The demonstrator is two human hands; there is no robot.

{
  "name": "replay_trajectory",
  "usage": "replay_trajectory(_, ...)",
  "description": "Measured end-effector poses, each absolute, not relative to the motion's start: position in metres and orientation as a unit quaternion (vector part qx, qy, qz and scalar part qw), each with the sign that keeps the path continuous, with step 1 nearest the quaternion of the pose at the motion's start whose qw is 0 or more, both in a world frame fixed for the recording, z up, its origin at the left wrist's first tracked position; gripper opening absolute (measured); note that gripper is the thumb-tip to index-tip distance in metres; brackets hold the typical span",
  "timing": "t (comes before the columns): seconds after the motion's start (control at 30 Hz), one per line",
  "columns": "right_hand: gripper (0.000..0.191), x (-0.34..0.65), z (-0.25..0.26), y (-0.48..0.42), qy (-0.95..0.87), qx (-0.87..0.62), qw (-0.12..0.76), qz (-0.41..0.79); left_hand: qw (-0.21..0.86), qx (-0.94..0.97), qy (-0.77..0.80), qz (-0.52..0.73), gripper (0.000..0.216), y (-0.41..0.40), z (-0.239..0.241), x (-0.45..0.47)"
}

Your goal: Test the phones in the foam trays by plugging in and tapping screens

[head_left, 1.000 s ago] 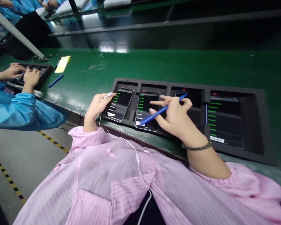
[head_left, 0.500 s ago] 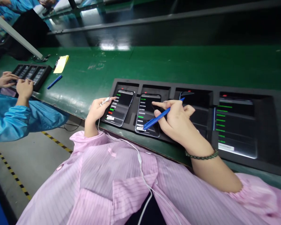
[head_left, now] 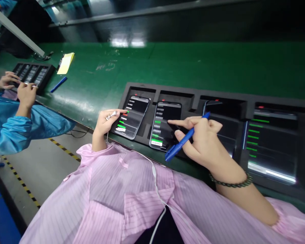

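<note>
My left hand closes around a white earphone, its index finger stretched onto the screen of the leftmost phone. In my right hand is a blue pen, slanting down to the left. That hand's index fingertip is at the screen of the second phone. Both screens show lists with white and green lines, and a red line on the leftmost one. A third phone lies partly hidden behind my right hand. The fourth phone, at the right, shows green lines.
A black tray with compartments holds the phones on a green bench. To the left, a co-worker's hands work at another tray. A second blue pen and yellow paper lie between. A white cord hangs across my front.
The lists on the two left phones have shifted. My left index finger has moved lower on its screen. My right hand has moved down and right, taking the pen tip off the second phone's label.
</note>
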State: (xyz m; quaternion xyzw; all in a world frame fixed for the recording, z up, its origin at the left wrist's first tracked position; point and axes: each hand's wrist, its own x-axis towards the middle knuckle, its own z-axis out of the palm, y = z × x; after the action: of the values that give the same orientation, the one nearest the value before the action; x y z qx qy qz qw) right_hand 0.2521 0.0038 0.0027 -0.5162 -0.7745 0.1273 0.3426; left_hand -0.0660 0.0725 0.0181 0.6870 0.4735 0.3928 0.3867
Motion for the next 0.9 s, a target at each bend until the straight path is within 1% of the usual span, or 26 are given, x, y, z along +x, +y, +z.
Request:
replay_trajectory(0.17, 0.016, 0.253, -0.001, 0.006, -0.767, -0.536, 0.328, 0.131, 0.364, 0.658, 0.493, 0.439, 0.042, 0.074, 0.009, -0.067)
replay_trajectory(0.27, 0.015, 0.253, 0.000, 0.006, -0.773, -0.529, 0.328, 0.127, 0.322, 0.662, 0.472, 0.485, 0.040, 0.069, 0.008, -0.072)
replay_trajectory(0.4, 0.015, 0.252, 0.005, 0.005, -0.782, -0.495, 0.364, 0.104, 0.271, 0.685, 0.448, 0.506, 0.041, 0.057, 0.012, -0.079)
replay_trajectory(0.53, 0.015, 0.252, 0.010, 0.003, -0.795, -0.453, 0.389, 0.103, 0.250, 0.720, 0.420, 0.493, 0.051, 0.047, 0.015, -0.082)
replay_trajectory(0.6, 0.016, 0.253, 0.011, 0.003, -0.802, -0.435, 0.397, 0.102, 0.247, 0.737, 0.413, 0.474, 0.052, 0.045, 0.016, -0.081)
replay_trajectory(0.77, 0.018, 0.252, 0.011, 0.004, -0.811, -0.397, 0.423, 0.076, 0.252, 0.765, 0.414, 0.425, 0.042, 0.049, 0.017, -0.076)
replay_trajectory(0.9, 0.017, 0.251, 0.011, 0.005, -0.808, -0.394, 0.432, 0.071, 0.252, 0.782, 0.410, 0.396, 0.035, 0.052, 0.016, -0.072)
